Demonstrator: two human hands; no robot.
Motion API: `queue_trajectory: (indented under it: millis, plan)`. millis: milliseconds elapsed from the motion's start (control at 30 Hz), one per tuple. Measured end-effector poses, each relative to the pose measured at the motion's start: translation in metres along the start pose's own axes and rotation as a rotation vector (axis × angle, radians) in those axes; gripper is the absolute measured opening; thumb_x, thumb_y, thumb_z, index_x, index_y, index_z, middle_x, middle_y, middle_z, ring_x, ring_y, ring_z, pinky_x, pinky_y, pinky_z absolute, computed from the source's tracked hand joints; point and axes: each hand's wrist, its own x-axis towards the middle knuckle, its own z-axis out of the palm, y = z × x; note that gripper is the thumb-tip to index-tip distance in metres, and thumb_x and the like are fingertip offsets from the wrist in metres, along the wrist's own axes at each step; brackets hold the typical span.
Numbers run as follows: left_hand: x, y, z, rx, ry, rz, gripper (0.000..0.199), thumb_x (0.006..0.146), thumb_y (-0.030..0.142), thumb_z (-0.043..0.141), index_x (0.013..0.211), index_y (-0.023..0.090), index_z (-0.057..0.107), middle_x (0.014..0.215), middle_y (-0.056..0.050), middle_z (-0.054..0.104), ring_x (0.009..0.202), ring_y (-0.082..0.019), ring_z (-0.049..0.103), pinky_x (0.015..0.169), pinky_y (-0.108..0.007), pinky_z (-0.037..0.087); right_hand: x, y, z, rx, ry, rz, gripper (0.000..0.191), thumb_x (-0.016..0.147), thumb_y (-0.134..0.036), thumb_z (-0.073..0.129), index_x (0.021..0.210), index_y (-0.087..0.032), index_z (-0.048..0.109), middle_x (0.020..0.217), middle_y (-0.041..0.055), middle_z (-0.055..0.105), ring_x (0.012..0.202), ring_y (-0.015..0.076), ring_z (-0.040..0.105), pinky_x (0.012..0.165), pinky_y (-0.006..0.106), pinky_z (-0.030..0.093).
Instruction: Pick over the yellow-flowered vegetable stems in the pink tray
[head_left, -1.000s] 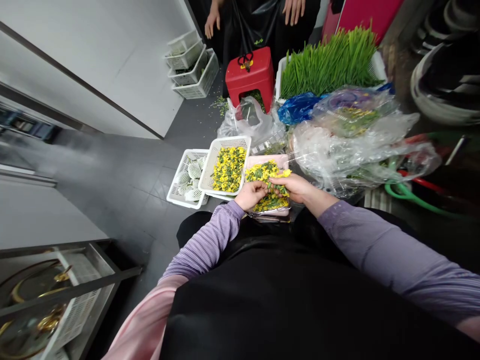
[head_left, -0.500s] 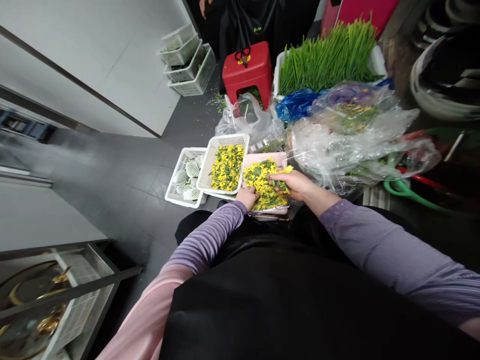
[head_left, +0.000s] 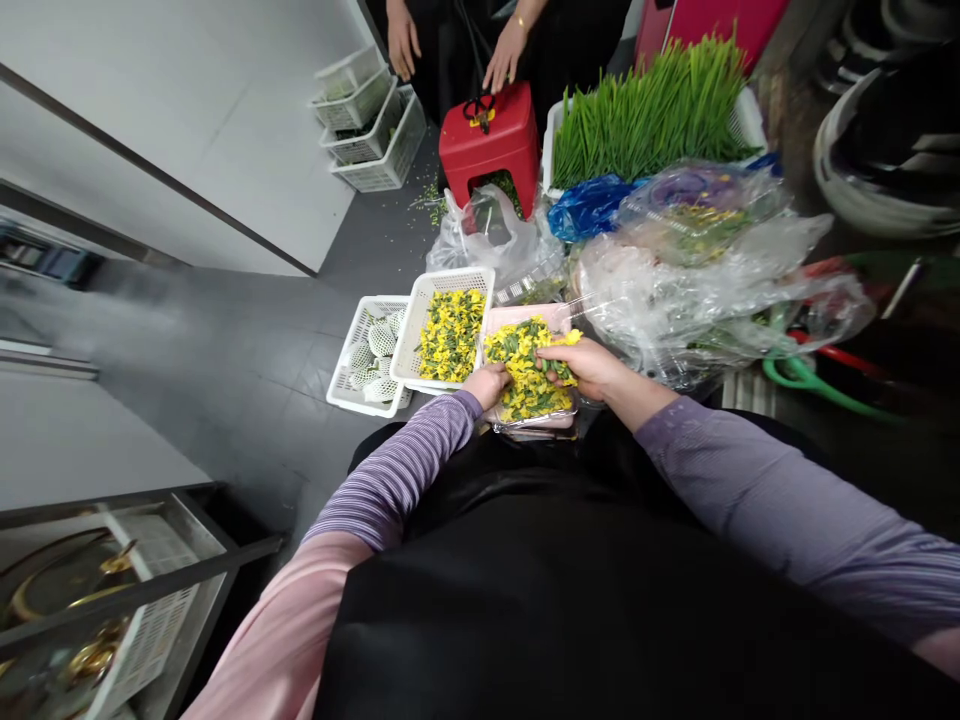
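A pink tray [head_left: 551, 316] in front of my lap bears a heap of yellow flowers with green stems [head_left: 531, 385]. My right hand [head_left: 589, 368] is closed around a small bunch of these yellow flowers, over the heap's right side. At the left edge of the heap, my left hand [head_left: 487, 385] has its fingers drawn together; what lies between the fingertips is hidden. Just left of it stands a white plastic basket [head_left: 405, 350] holding more yellow flowers. Clear plastic wrap shows along the pink tray's near edge.
Further left, another white basket [head_left: 339, 378] holds pieces in foam netting. Bulging clear plastic bags [head_left: 652, 290] lie to the right. Beyond are a red stool [head_left: 487, 140] with scissors on top, a crate of long green stalks [head_left: 652, 130], stacked baskets [head_left: 382, 165] and another person's hands [head_left: 506, 55].
My left hand has drawn back slightly leftward from the flowers, its fingers closing. My right hand keeps its bunch in place. The other person's hands have come into view by the red stool.
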Motion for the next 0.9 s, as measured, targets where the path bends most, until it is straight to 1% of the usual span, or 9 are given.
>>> queue_trajectory:
  millis: [100, 233, 300, 367, 500, 633, 733, 833, 900]
  plan:
    - [-0.001, -0.001, -0.010, -0.083, 0.041, -0.021, 0.019, 0.074, 0.020, 0.051, 0.087, 0.016, 0.065, 0.087, -0.005, 0.057, 0.081, -0.013, 0.052, 0.076, -0.023, 0.040, 0.000, 0.001, 0.000, -0.016, 0.003, -0.009, 0.017, 0.059, -0.019, 0.069, 0.067, -0.012, 0.055, 0.056, 0.0011, 0.059, 0.038, 0.0072, 0.045, 0.032, 0.018, 0.028]
    - [-0.003, 0.005, -0.033, -0.267, 0.128, -0.093, 0.015, 0.067, 0.020, 0.059, 0.079, 0.015, 0.067, 0.075, -0.002, 0.057, 0.067, -0.010, 0.051, 0.068, -0.022, 0.041, 0.000, 0.002, 0.001, -0.053, 0.013, -0.026, 0.018, 0.055, -0.017, 0.071, 0.064, -0.012, 0.056, 0.055, -0.0004, 0.057, 0.038, 0.0069, 0.045, 0.032, 0.018, 0.029]
    - [-0.004, 0.011, -0.046, -0.402, 0.154, -0.164, 0.015, 0.065, 0.021, 0.062, 0.076, 0.013, 0.067, 0.066, 0.000, 0.055, 0.058, -0.009, 0.049, 0.062, -0.022, 0.041, 0.000, 0.002, 0.001, -0.072, 0.028, -0.032, 0.019, 0.053, -0.016, 0.071, 0.066, -0.012, 0.057, 0.056, -0.0004, 0.057, 0.039, 0.0068, 0.045, 0.033, 0.018, 0.030]
    - [-0.005, 0.016, -0.055, -0.621, 0.149, -0.254, 0.018, 0.064, 0.023, 0.063, 0.077, 0.011, 0.065, 0.058, 0.002, 0.053, 0.051, -0.007, 0.047, 0.056, -0.022, 0.042, 0.000, 0.003, 0.002, -0.093, 0.043, -0.048, 0.021, 0.053, -0.015, 0.071, 0.069, -0.013, 0.058, 0.058, -0.0001, 0.059, 0.039, 0.0066, 0.045, 0.033, 0.018, 0.030]
    - [-0.006, 0.021, -0.059, -1.112, 0.137, -0.372, 0.026, 0.064, 0.025, 0.065, 0.083, 0.007, 0.061, 0.053, 0.003, 0.052, 0.044, -0.005, 0.047, 0.051, -0.022, 0.045, -0.001, 0.003, 0.002, -0.140, 0.039, -0.063, 0.024, 0.052, -0.016, 0.072, 0.071, -0.013, 0.059, 0.055, -0.0011, 0.058, 0.038, 0.0062, 0.043, 0.032, 0.018, 0.031]
    - [-0.012, 0.019, -0.052, -1.423, 0.165, -0.366, 0.027, 0.062, 0.021, 0.068, 0.084, 0.008, 0.060, 0.057, 0.003, 0.054, 0.047, -0.005, 0.051, 0.052, -0.020, 0.047, -0.003, 0.003, 0.003, -0.157, 0.040, -0.069, 0.022, 0.053, -0.016, 0.070, 0.071, -0.013, 0.058, 0.056, -0.0013, 0.057, 0.038, 0.0061, 0.043, 0.032, 0.018, 0.031]
    - [-0.018, 0.021, -0.049, -1.510, 0.169, -0.333, 0.030, 0.059, 0.022, 0.070, 0.084, 0.009, 0.060, 0.062, 0.003, 0.055, 0.049, -0.004, 0.053, 0.054, -0.019, 0.048, -0.005, 0.003, 0.005, -0.189, 0.011, -0.084, 0.022, 0.055, -0.016, 0.069, 0.075, -0.013, 0.060, 0.059, -0.0003, 0.059, 0.040, 0.0063, 0.044, 0.033, 0.018, 0.032]
    - [-0.022, 0.027, -0.047, -1.457, 0.177, -0.300, 0.031, 0.059, 0.026, 0.070, 0.084, 0.010, 0.060, 0.065, 0.002, 0.057, 0.049, -0.004, 0.053, 0.054, -0.020, 0.048, -0.008, 0.003, 0.007, -0.208, -0.029, -0.096, 0.024, 0.054, -0.017, 0.069, 0.076, -0.013, 0.061, 0.062, 0.0006, 0.061, 0.042, 0.0066, 0.045, 0.034, 0.019, 0.034]
    - [-0.023, 0.032, -0.048, -1.388, 0.215, -0.271, 0.032, 0.060, 0.028, 0.069, 0.084, 0.010, 0.060, 0.067, 0.001, 0.059, 0.049, -0.005, 0.054, 0.054, -0.020, 0.047, -0.010, 0.003, 0.009, -0.232, -0.055, -0.088, 0.023, 0.054, -0.018, 0.070, 0.073, -0.013, 0.060, 0.058, -0.0005, 0.059, 0.040, 0.0067, 0.044, 0.034, 0.019, 0.033]
